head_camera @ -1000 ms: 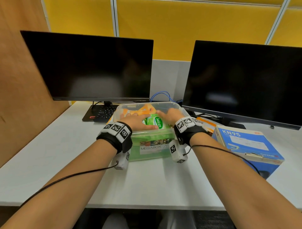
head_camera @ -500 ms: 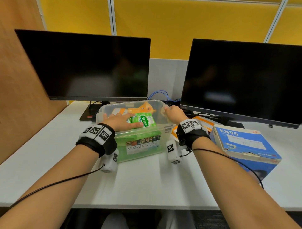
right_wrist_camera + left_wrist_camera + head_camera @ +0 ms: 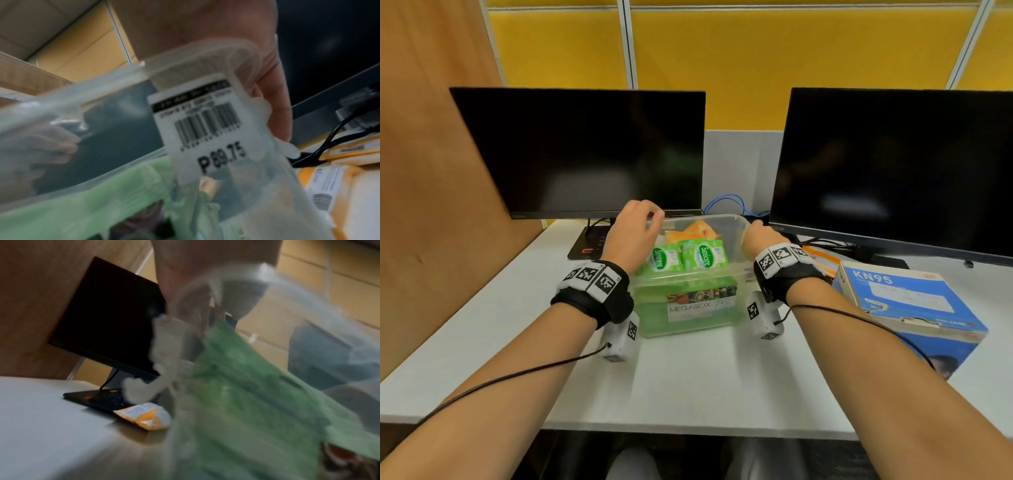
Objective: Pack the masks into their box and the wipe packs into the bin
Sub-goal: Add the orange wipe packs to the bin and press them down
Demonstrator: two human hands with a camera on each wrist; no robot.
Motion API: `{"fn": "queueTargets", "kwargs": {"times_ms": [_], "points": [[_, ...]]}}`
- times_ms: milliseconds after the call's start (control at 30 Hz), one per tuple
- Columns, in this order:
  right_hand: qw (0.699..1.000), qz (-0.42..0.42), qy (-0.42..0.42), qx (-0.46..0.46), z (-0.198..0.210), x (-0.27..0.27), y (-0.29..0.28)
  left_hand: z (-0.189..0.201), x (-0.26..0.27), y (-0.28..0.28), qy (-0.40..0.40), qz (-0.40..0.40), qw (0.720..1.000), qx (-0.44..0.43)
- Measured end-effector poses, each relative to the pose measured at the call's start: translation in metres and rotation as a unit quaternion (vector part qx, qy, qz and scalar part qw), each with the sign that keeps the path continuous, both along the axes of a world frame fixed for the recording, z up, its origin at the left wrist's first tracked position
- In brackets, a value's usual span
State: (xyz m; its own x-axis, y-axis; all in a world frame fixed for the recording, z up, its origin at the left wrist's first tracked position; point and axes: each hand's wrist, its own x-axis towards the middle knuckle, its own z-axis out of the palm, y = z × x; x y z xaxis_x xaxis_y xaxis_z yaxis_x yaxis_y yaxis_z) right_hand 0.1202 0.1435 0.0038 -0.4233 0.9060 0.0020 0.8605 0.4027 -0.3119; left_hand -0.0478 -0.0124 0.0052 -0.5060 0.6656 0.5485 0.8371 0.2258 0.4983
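Observation:
The clear plastic bin [image 3: 688,318] stands mid-desk between my hands. Two green wipe packs [image 3: 703,258] lie on top inside it, with an orange pack [image 3: 697,231] behind them. My left hand [image 3: 640,222] is at the bin's far left corner, fingers curled over the rim [image 3: 224,280]. My right hand [image 3: 758,236] grips the right rim [image 3: 205,53], thumb outside by the price sticker [image 3: 197,120]. The blue KN95 mask box [image 3: 907,301] sits shut to the right. Orange mask packs [image 3: 822,260] lie beside the bin under my right wrist. Another orange pack [image 3: 144,417] lies left of the bin.
Two dark monitors [image 3: 585,150] stand along the back, and a black keyboard [image 3: 589,246] lies under the left one. Black cables [image 3: 333,138] run near the right monitor's stand. A wooden partition [image 3: 431,171] closes the left side.
My left hand has lifted off the green wipe pack and moved to the bin's far left rim. A second green pack now shows. My right hand stays on the right rim.

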Motion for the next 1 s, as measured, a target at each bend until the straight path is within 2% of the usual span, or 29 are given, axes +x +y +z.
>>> {"fn": "queueTargets", "kwargs": {"times_ms": [67,167,267,333,400,533,667,700,900,1000], "points": [[0.999,-0.034,-0.002,0.021,0.0,0.01,0.006,-0.005,-0.007,-0.002,-0.017,0.022,0.999,0.017],[0.997,-0.062,-0.022,0.037,0.001,0.028,0.017,-0.028,-0.033,0.003,-0.089,0.059,0.994,-0.025],[0.996,-0.074,-0.036,0.03,0.003,0.042,0.026,-0.055,-0.057,0.011,-0.203,0.115,0.963,-0.138],[0.996,-0.072,-0.035,0.033,0.004,0.042,0.027,-0.068,-0.065,0.018,-0.241,0.141,0.936,-0.215],[0.996,-0.073,-0.034,0.045,0.004,0.039,0.028,-0.074,-0.067,0.029,-0.223,0.147,0.924,-0.272],[0.995,-0.071,-0.039,0.052,0.002,0.031,0.033,-0.08,-0.078,0.068,-0.111,0.091,0.923,-0.357],[0.993,-0.074,-0.047,0.081,-0.004,0.025,0.037,-0.054,-0.054,0.062,-0.08,0.083,0.893,-0.434],[0.993,-0.074,-0.047,0.085,-0.005,0.024,0.039,-0.052,-0.051,0.061,-0.087,0.098,0.885,-0.446],[0.991,-0.077,-0.058,0.091,-0.009,0.019,0.046,-0.06,-0.046,0.067,-0.11,0.162,0.881,-0.431],[0.991,-0.075,-0.061,0.092,-0.01,0.019,0.049,-0.061,-0.051,0.065,-0.038,0.137,0.871,-0.47]]}}
